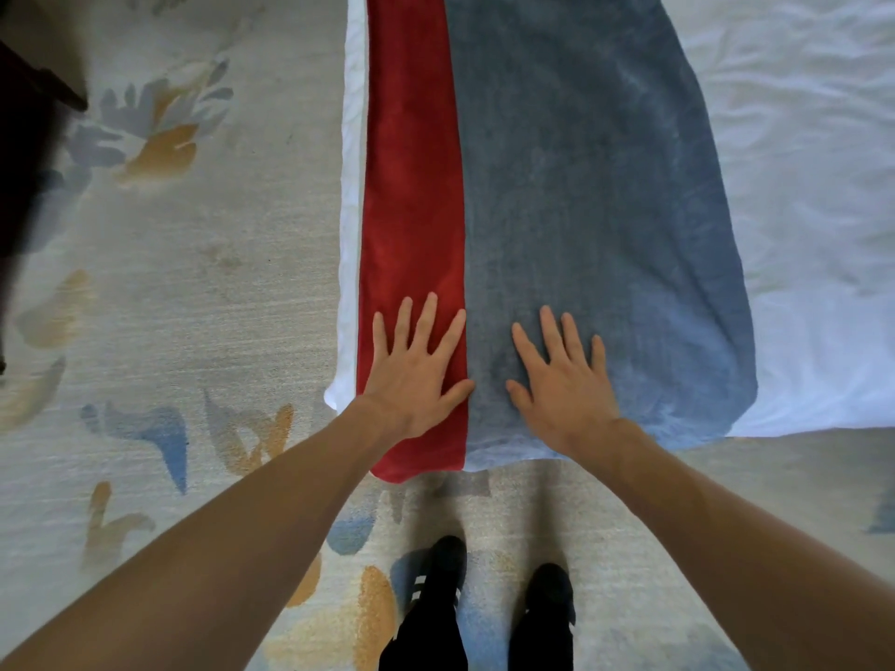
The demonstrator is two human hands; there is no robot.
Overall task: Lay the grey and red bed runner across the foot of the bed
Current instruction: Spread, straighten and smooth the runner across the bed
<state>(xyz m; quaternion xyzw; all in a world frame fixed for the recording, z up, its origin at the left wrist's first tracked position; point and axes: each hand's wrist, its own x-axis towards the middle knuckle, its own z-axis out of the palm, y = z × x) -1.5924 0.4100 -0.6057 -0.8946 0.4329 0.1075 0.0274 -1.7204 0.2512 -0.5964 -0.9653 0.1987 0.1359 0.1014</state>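
The grey and red bed runner (571, 186) lies flat along the left edge of the white bed (813, 244), running from the near corner away to the top of the view. Its red stripe is on the left and its wider grey band on the right. The near end hangs a little over the bed's edge. My left hand (416, 370) presses flat on the red stripe near that end, fingers straight and spread. Beside it, my right hand (564, 377) lies flat on the grey band, fingers also spread.
A pale carpet (193, 293) with blue and tan leaf shapes covers the floor to the left and in front of the bed. My feet in black shoes (436, 583) stand just before the bed's edge. Dark furniture (29, 138) sits at the far left.
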